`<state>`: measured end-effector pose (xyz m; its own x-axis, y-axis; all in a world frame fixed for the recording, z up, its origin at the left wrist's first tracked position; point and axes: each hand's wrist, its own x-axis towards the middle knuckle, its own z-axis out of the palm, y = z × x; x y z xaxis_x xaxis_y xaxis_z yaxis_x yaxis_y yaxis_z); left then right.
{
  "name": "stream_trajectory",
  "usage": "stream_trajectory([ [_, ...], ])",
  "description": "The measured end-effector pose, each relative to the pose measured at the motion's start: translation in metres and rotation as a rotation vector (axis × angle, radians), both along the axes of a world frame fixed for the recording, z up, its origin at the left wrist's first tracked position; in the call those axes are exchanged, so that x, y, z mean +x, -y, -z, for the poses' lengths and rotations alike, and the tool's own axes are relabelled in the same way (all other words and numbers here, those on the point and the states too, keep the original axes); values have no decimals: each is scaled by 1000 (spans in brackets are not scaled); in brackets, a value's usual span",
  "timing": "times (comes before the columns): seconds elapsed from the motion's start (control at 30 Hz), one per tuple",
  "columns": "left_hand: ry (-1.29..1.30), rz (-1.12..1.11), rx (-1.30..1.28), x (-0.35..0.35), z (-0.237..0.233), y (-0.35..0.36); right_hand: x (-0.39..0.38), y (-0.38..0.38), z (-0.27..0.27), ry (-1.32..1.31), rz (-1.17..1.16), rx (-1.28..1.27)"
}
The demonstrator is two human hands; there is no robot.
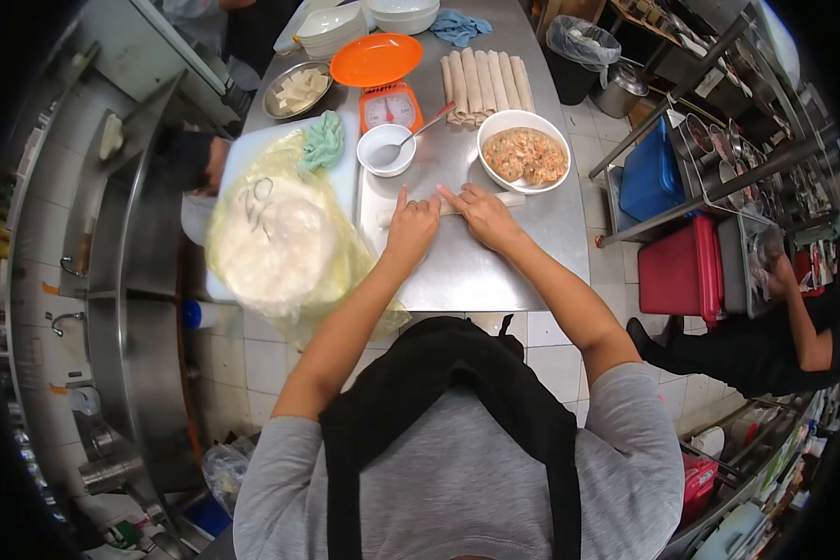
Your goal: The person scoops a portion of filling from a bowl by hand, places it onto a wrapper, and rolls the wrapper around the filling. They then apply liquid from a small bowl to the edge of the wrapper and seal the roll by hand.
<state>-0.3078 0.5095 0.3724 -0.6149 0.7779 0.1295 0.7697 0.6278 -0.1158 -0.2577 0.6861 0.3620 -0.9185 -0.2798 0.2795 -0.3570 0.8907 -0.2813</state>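
A long pale uncooked spring roll (511,200) lies crosswise on the steel table, its ends showing past my hands. My left hand (413,227) is curled over its left part, index finger pointing forward. My right hand (483,217) bends over its middle, index finger stretched toward the left hand. Just beyond stand a white bowl of orange-flecked filling (525,155) and a small white bowl (385,149) with a spoon (420,133) in it. Farther back, several finished rolls (486,82) lie side by side. Round white wrappers (278,238) sit in a yellowish plastic bag on the left.
An orange scale (389,105), a metal bowl of pale pieces (299,91), stacked white bowls (331,33) and a blue cloth (459,28) stand farther back. A green cloth (323,140) lies by the bag. Another person's arm (798,308) shows at right, beside shelving.
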Motion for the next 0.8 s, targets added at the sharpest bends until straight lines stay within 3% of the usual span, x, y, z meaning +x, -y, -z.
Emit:
stream_trajectory([
  [0.07,111,-66,-45,0,5,-3,-5,-2,12,-148,22,19],
  [0.13,-157,-45,408,-1,24,-4,-9,-1,12,-255,1,-98],
  [0.17,-162,-45,410,-6,27,-3,-12,-1,10,-260,-1,-98],
  [0.23,-36,7,458,-11,25,2,-13,-1,4,-16,7,-61],
  [0.37,152,34,237,-13,24,15,10,5,0,39,26,-2],
  [0.43,124,216,97,2,11,26,28,6,-3,124,-75,-33],
  [0.47,125,218,97,-6,0,29,30,3,-7,301,-88,-109],
  [0.5,579,239,116,-9,-19,35,33,-4,-25,324,-83,-118],
  [0.53,1021,249,136,-10,-40,40,22,-20,-56,627,-145,-382],
  [0.57,1023,249,139,-8,-59,47,18,-32,-86,919,-206,-645],
  [0.63,1529,245,217,-12,-101,54,27,-45,-141,1367,-449,-1555],
  [0.67,1499,250,239,-12,-118,56,31,-45,-163,1359,-464,-1520],
  [0.73,1815,198,505,1,-141,64,41,-36,-187,1089,-593,-1685],
  [0.77,1791,206,518,9,-145,61,42,-30,-193,995,-642,-1729],
  [0.8,1460,288,684,23,-146,49,39,-19,-191,778,-457,-1527],
])
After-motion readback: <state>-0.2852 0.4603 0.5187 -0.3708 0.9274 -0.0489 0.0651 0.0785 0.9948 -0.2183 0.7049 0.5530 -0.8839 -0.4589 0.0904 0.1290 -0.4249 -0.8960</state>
